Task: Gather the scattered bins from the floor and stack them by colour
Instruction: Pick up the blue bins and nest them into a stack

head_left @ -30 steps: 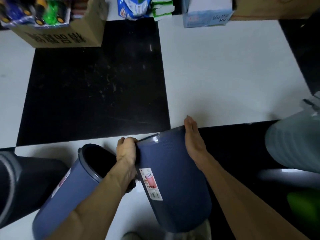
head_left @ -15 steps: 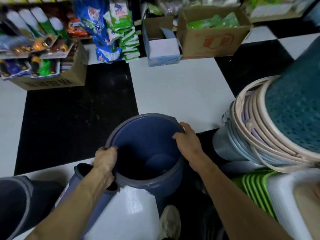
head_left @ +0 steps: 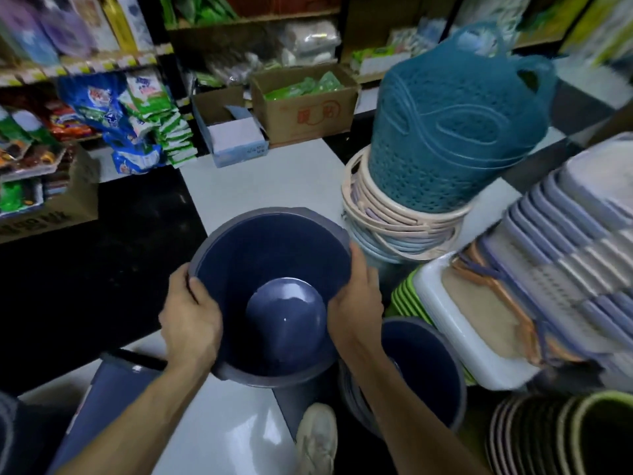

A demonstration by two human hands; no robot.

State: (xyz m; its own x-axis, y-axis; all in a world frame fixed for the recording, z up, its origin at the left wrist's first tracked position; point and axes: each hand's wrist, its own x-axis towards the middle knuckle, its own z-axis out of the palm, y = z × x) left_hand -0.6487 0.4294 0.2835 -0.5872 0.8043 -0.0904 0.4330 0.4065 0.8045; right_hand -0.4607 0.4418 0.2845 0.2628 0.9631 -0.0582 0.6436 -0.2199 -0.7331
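You've got the navy bin (head_left: pixel 274 296) upright, mouth up, left hand (head_left: pixel 190 323) and right hand (head_left: pixel 356 306) each clenched on its rim. The matching navy stack (head_left: pixel 424 371) sits just right of it, so swing over, centre it and lower level.

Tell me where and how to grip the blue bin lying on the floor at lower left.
Grip the blue bin on the floor at its dark rim, coming from above. It lies tipped on its side, so the upper rim edge is exposed, while the smooth tapered wall offers no purchase. Both hands, left and right, are on the held bin, so free one first.
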